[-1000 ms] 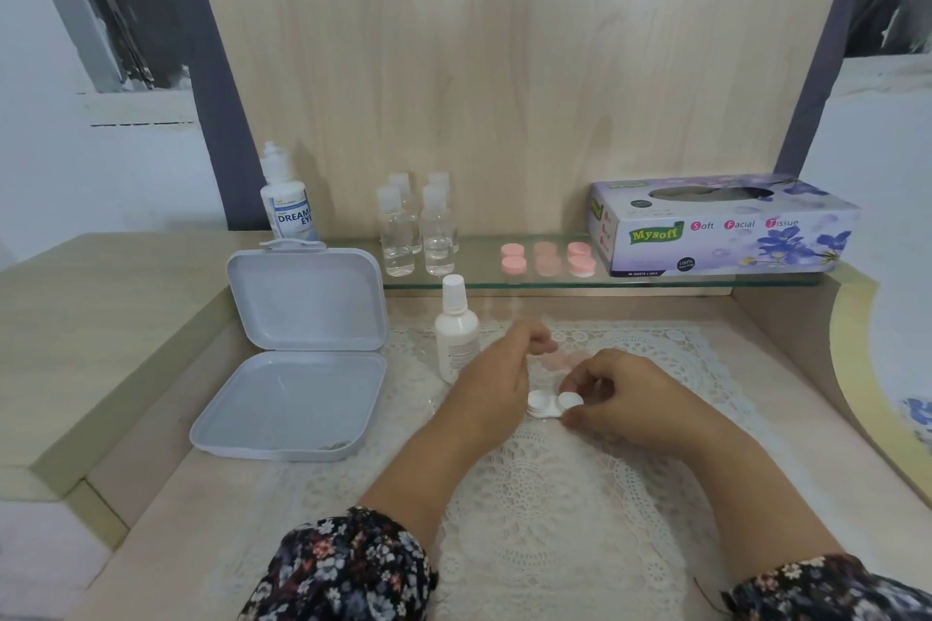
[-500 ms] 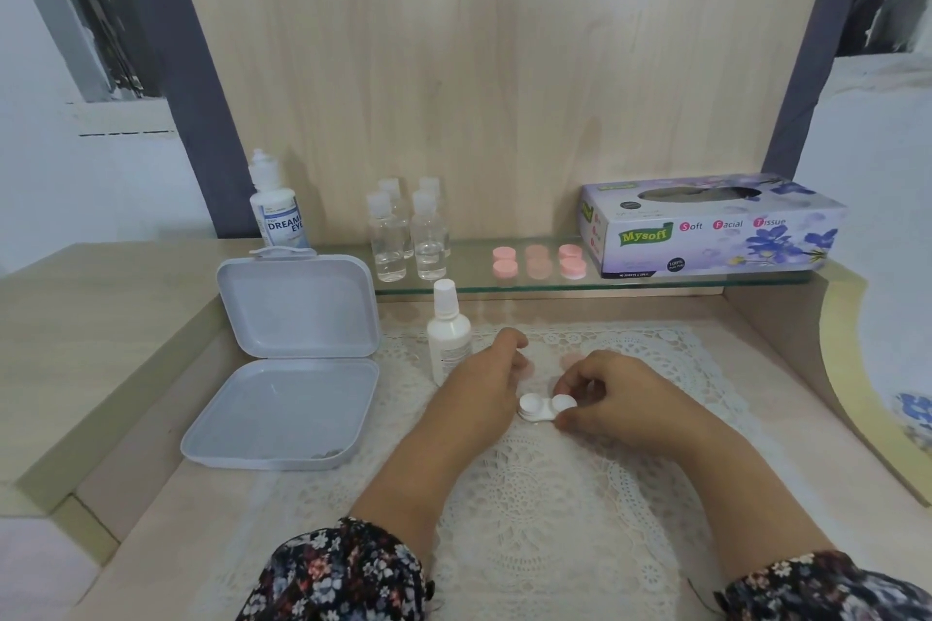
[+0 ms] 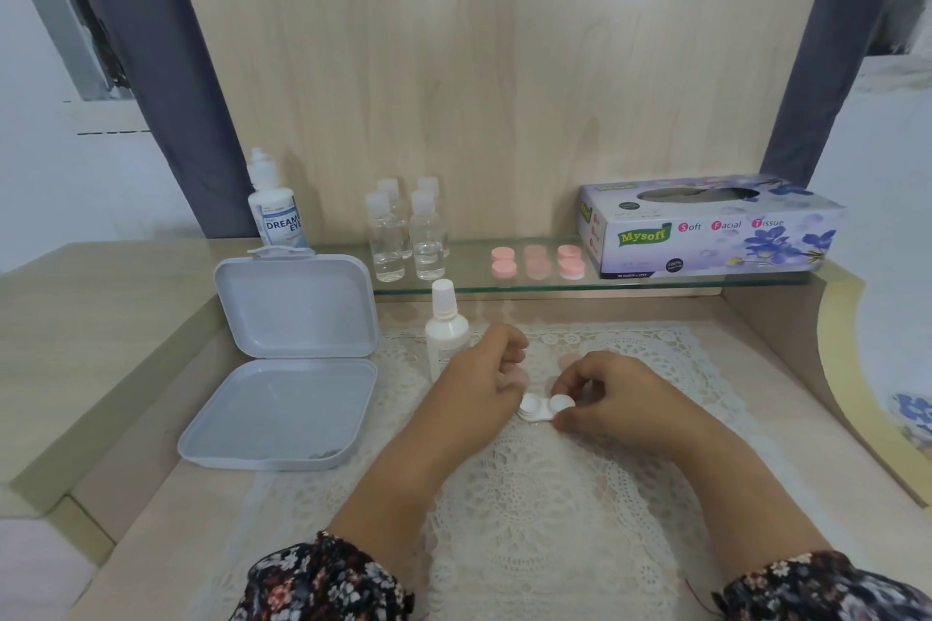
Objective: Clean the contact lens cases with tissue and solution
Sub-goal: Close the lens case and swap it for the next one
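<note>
An open grey box (image 3: 282,368) lies at the lace mat's (image 3: 529,494) left edge, a spray bottle (image 3: 446,330) just beside it. Mid-mat, the left hand (image 3: 479,393) curls its grip against the white lens case (image 3: 542,407); the right hand (image 3: 610,393) pinches its right cap. Bare mat lies toward the tabletop's (image 3: 151,519) near edge.

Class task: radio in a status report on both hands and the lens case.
Left hand steadying white lens case. Right hand pinching its right cap. Nothing in the way.
</note>
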A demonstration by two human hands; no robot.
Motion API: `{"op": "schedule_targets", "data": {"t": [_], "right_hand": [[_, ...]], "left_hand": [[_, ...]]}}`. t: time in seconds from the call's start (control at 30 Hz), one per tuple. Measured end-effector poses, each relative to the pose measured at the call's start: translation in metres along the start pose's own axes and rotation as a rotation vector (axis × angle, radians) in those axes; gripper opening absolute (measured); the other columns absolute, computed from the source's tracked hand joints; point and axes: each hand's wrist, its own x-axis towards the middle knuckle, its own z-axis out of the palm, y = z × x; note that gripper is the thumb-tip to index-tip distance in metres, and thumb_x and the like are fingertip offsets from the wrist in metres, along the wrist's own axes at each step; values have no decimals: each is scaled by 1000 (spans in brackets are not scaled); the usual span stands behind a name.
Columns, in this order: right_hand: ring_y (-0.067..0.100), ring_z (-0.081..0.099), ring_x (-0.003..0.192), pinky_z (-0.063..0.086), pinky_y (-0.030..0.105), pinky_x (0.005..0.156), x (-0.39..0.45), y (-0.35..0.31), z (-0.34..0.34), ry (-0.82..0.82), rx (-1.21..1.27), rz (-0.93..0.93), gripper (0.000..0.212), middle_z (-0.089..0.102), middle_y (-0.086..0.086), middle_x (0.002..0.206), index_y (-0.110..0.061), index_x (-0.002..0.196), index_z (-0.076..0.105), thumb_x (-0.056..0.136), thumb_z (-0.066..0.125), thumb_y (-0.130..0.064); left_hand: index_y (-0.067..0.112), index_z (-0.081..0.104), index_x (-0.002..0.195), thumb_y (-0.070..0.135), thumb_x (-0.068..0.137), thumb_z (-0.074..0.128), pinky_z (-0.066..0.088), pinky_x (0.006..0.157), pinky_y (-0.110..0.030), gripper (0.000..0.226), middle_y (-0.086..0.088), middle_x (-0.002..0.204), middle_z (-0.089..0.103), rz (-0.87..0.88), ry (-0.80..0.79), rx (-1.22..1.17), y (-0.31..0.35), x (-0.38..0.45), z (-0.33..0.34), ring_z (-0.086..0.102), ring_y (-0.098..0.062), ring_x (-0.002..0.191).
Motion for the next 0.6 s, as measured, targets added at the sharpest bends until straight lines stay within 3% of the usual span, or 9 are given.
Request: {"op": "schedule_targets", "data": {"t": [0.13, 0.6], "right_hand": [[-8, 55, 58, 43, 16, 59, 1, 0, 0, 0, 16, 5, 15, 62, -12, 80, -31, 79, 70, 71, 80, -23], [-4, 56, 60, 42, 13, 58, -2, -3, -1, 5, 0, 12, 13, 64, -11, 81, -31, 79, 69, 73, 78, -23]], "left_hand": [[32, 50, 108, 14, 88, 57, 51, 79, -20, 28, 12, 106, 62, -33, -70, -7, 5, -4, 0, 59, -4, 86], [26, 49, 114, 21, 94, 54, 52, 84, -26, 22, 6, 110, 59, 51, -102, 218, 5, -5, 6, 57, -3, 91]]}}
